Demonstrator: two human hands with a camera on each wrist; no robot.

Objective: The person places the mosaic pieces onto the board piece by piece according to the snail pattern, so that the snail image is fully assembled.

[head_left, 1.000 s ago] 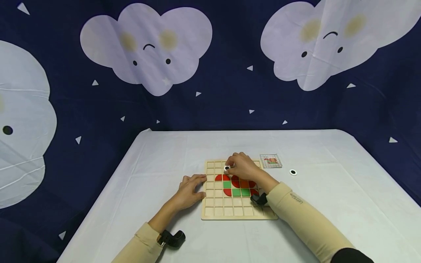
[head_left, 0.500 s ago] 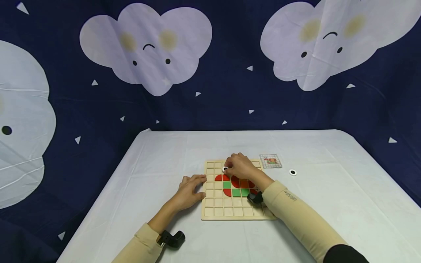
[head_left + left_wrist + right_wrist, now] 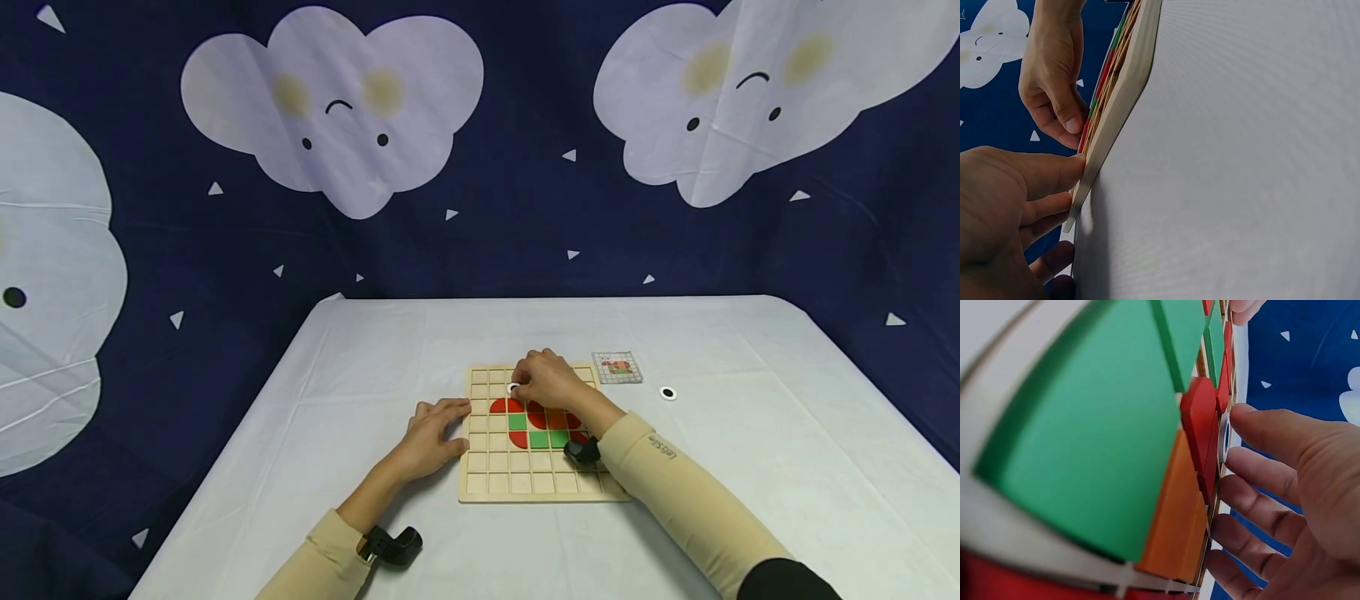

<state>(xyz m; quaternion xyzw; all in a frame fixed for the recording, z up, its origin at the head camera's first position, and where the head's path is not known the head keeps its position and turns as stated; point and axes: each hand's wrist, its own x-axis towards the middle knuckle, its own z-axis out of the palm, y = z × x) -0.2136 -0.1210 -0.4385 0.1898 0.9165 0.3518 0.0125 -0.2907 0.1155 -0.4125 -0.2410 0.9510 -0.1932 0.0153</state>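
My right hand [image 3: 553, 382] pinches a small white eye disc [image 3: 513, 388] with a dark centre between thumb and fingers. In the right wrist view the disc [image 3: 1224, 439] lies at the surface of the wooden grid board, just past the red pieces [image 3: 1199, 412]. The board [image 3: 542, 483] bears red, green and orange pieces in its middle cells; my right hand and forearm cover part of it. At its left edge my left hand [image 3: 431, 437] touches the rim with thumb and fingertips, fingers fairly straight. The left wrist view shows these fingertips against the board's side [image 3: 1119, 94].
A second eye disc [image 3: 668, 393] lies on the white tablecloth [image 3: 750, 467] to the right. Behind the board's right corner is a small pattern card [image 3: 618, 367] with a coloured picture on a grid. A dark blue cloud-print curtain [image 3: 517, 242] hangs behind the table.
The right hand has shifted slightly left with the eye disc, which now sits a little lower and shows less between the fingers. The left hand and board have stayed put.
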